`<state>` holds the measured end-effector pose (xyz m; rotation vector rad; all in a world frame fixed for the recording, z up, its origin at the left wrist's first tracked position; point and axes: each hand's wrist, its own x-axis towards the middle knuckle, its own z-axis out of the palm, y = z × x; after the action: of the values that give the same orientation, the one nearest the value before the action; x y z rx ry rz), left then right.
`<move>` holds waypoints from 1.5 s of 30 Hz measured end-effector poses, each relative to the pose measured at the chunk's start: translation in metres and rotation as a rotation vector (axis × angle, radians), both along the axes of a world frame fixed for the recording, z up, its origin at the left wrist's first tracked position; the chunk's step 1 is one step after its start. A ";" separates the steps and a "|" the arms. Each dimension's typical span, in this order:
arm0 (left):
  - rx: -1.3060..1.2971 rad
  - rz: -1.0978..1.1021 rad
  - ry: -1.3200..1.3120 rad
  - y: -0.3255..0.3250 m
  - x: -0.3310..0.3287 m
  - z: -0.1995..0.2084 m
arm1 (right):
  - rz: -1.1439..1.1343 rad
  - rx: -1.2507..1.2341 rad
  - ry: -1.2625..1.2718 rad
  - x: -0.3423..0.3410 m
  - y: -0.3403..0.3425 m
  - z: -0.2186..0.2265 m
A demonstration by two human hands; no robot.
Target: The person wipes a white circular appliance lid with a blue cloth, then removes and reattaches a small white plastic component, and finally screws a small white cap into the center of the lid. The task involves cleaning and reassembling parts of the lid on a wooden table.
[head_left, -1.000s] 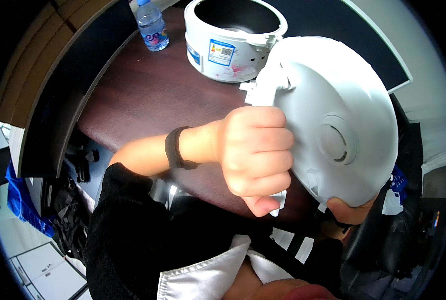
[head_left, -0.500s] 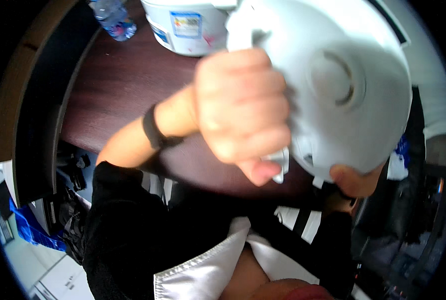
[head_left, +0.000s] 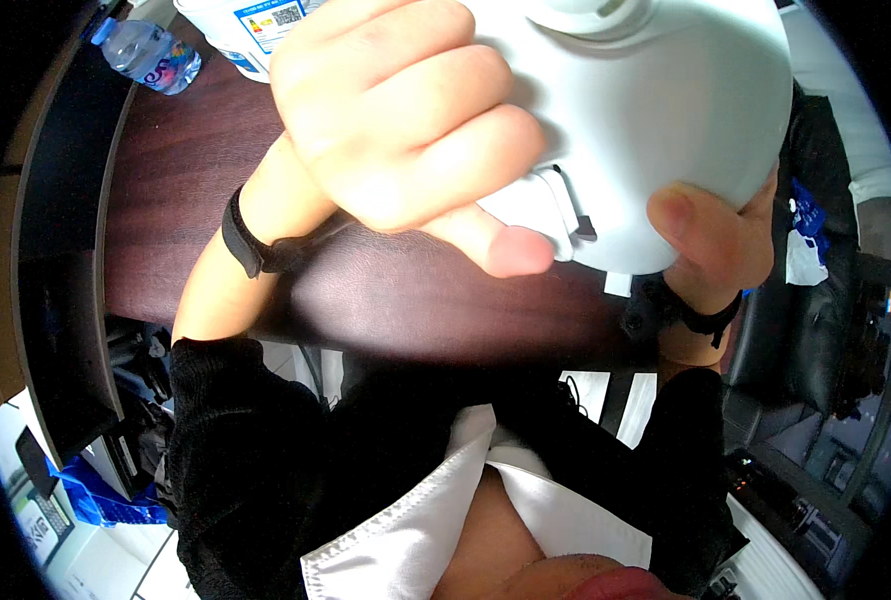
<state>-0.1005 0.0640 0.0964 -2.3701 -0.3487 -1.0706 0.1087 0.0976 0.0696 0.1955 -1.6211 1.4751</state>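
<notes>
Well left of your left hand [head_left: 406, 120], a clear bottle [head_left: 154, 57] sits on the counter [head_left: 196, 200]; between them, a white pot [head_left: 216, 24] shows only partly. Your left hand is closed around a white handle [head_left: 528, 202]. Just right of it, the white cover [head_left: 671, 110] is held apart from the pot, so seemingly not fitted yet; whether the handle is fully seated, I cannot tell. Your right hand [head_left: 716, 238] grips the cover's near right edge.

I seem to be in an office: my dark, wood-look table [head_left: 196, 200] has an upright dark partition [head_left: 61, 240] along its left edge, and a black, leather-like seat [head_left: 791, 335] stands beyond its right edge.
</notes>
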 end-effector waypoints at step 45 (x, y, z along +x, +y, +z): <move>-0.586 0.124 0.177 0.003 0.012 0.004 | -0.145 -0.657 -0.017 0.001 -0.024 0.004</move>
<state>-0.0883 0.0671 0.1004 -2.8756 -0.8245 -0.7624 0.1101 0.0739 0.0736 -0.2986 -1.0598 1.8073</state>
